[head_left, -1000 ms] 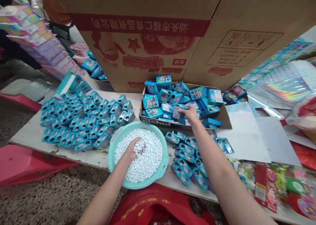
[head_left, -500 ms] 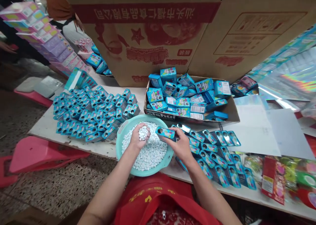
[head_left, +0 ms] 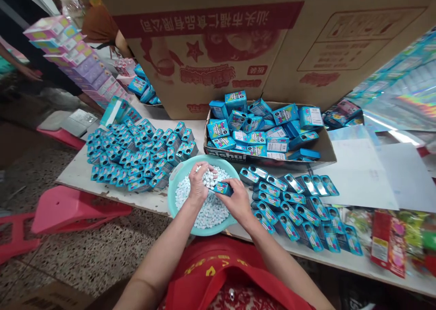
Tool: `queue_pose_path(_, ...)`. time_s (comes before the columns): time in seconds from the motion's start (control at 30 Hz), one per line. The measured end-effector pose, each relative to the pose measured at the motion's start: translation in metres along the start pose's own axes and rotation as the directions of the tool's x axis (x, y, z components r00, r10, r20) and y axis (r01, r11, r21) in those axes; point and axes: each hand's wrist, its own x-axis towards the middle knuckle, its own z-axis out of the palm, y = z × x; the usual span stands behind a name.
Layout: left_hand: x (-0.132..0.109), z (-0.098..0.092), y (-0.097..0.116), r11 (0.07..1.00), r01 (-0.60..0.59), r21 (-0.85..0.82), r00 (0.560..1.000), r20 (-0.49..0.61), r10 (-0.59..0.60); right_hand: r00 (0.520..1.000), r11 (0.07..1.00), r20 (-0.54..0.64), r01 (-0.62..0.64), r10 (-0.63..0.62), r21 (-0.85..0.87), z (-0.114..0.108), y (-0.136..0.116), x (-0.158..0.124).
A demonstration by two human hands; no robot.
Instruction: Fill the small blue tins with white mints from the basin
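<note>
My left hand (head_left: 198, 183) is cupped around a heap of small white candies (head_left: 209, 178), over the turquoise basin (head_left: 172, 196). More of the same candies fill the basin. In my right hand (head_left: 238, 200) is a small blue candy box (head_left: 223, 188), tilted with its end toward the candies in my left palm. The box's end meets the edge of the left hand; its opening cannot be made out. To the right of the basin, rows of blue tins (head_left: 286, 214) stand with round holes on top. A denser group of similar tins (head_left: 136, 153) stands on the left.
An open carton (head_left: 272, 160) of blue boxes stands behind the basin, before a tall cardboard box (head_left: 218, 51). White sheets (head_left: 361, 169) and colourful packets (head_left: 388, 242) lie at right. Pink stools (head_left: 68, 210) stand at left; other people are partly visible behind.
The blue box has tipped and moved left and down to my left hand. The cupped left hand has shifted toward the box with its candies. The whole view has swung slightly left.
</note>
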Motion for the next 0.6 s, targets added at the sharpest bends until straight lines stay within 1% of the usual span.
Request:
queue_pose_path(0.1,-0.0003,-0.0018,-0.0024,0.998,-0.023,0.054,1.0,0.016,0.022,1.0,1.0,0.026,-0.007,0.007,0.006,0.0034,0.002,-0.0015)
queue_pose_path(0.23,0.0001,-0.0021,-0.0016,0.992,-0.076,0.101,0.997,0.012,0.075,1.0,1.0,0.004,-0.005,0.005,0.017,0.003,0.0037,-0.0019)
queue_pose_path(0.4,-0.0002,0.0005,0.0015,0.989,-0.084,0.118,0.995,0.053,0.079,1.0,0.999,-0.004,-0.002,0.002,0.038,0.005,0.001,-0.0014)
queue_pose_path(0.6,-0.0008,0.0032,0.0057,0.984,-0.103,0.144,0.994,0.061,0.095,1.0,0.997,-0.007,-0.021,0.022,0.068,0.0079,-0.0013,0.0002)
